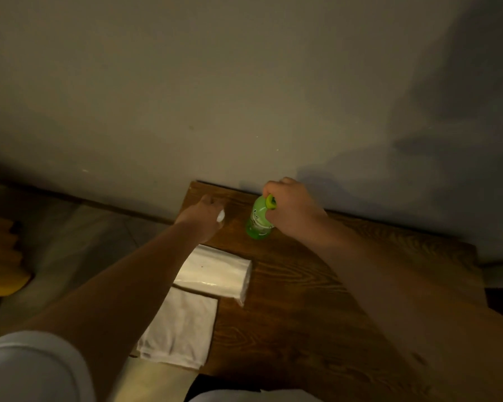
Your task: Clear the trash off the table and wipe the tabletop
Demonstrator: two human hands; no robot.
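Cloth near | right hand grips green bottle | label unreadable

green bottle label, print unreadable

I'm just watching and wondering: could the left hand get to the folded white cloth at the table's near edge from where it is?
Probably yes. The folded white cloth lies uncovered right under the left forearm, with nothing on top. But the left hand already holds something small and white, so its grip isn't free; the right hand holds the green bottle.
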